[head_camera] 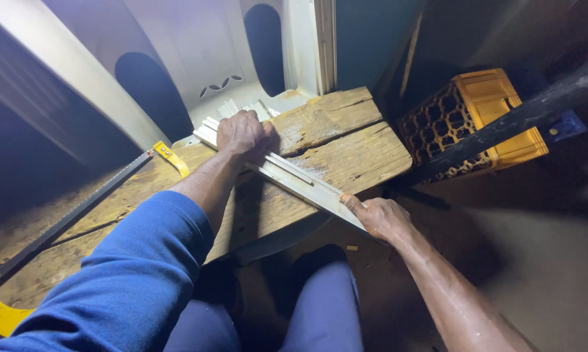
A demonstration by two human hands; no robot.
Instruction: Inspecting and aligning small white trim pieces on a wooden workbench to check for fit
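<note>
A long pale metal strip [294, 177] lies slanted across a rough wooden bench [352, 153], its near end jutting past the bench's front edge. My left hand [245, 135] presses down on the strip's far part, fingers curled over it. My right hand [380, 217] grips the overhanging near end, thumb on top. Pale dust lies on the wood around the strip.
A hacksaw with a yellow frame [171, 158] and dark blade [72, 216] lies on the bench's left side. A white panel with arched cut-outs [196, 58] leans behind the bench. A yellow plastic crate [476, 120] stands to the right under a dark bar [515, 124].
</note>
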